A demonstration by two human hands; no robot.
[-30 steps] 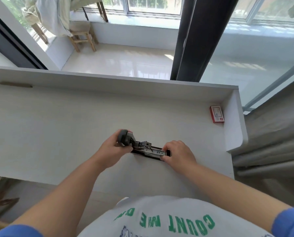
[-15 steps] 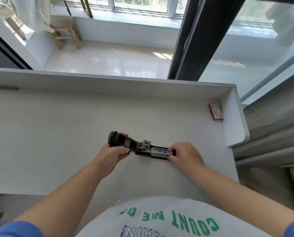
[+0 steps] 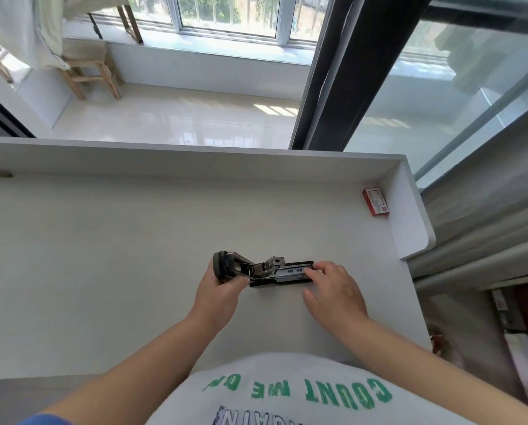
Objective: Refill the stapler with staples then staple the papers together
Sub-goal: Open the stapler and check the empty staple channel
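Count: one stapler (image 3: 265,271), one red staple box (image 3: 376,201), two hands.
Stapler: lies opened out on the desk (image 3: 103,256), right of centre, cover swung back to the left.
Left hand (image 3: 218,294): gripping the cover end.
Right hand (image 3: 336,289): loose, fingertips on the magazine's right end.
Edges: raised lips at back and right; staple box in that corner, well apart.
Open room: bare desk to the left.
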